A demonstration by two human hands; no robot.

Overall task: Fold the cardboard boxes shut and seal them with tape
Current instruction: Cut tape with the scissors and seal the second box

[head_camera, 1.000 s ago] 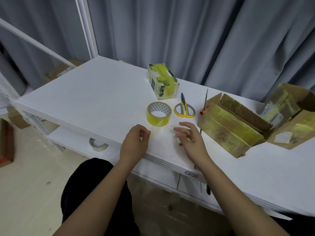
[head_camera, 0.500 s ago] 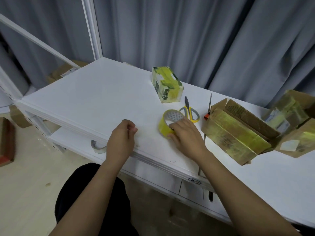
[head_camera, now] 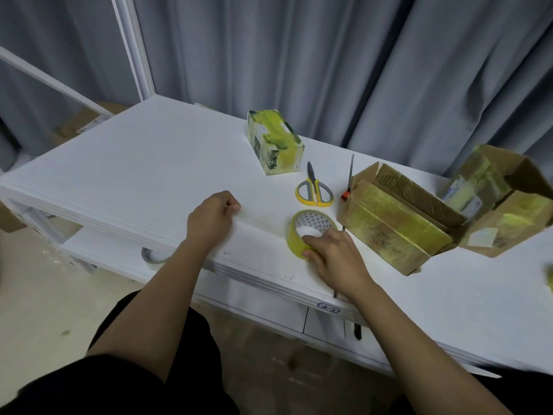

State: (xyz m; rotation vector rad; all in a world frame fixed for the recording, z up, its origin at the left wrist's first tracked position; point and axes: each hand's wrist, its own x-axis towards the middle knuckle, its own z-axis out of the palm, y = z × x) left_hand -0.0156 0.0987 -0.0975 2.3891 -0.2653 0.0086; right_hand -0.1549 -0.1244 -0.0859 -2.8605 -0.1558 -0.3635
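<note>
Our right hand (head_camera: 332, 259) pinches the tape roll (head_camera: 311, 232) at its 6 o'clock rim (light, stiff, likely slick); left hand (head_camera: 211, 218) rests curled, holding nothing.

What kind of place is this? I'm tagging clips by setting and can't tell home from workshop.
Probably a small packing or parcel-handling station, not clearly a home. A white table carries a roll of yellow tape, scissors and taped cardboard boxes, with grey curtains behind.
</note>
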